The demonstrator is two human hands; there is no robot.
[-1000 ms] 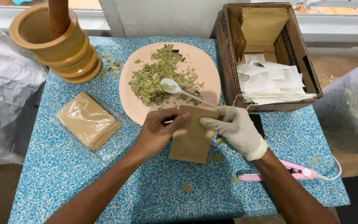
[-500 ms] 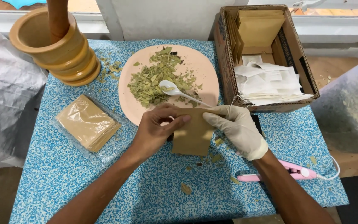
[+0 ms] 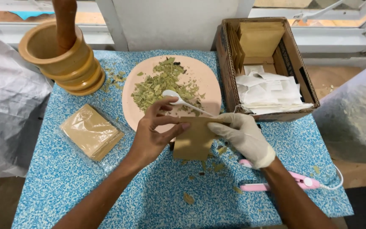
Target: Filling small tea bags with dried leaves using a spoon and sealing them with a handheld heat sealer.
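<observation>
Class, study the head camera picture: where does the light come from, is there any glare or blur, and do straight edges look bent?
Head view: soft daylight from the windows at the top; faint sheen on the clear packet of brown pouches; gentle shadows under both hands on the brown paper pouch; left hand and gloved right hand sharp; the cardboard box and table edges splay outward, wide-lens distortion.

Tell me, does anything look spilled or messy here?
Yes. Dried leaf bits lie scattered on the blue table below the brown pouch, and more crumbs sit beside the wooden mortar, off the pink plate.
</observation>
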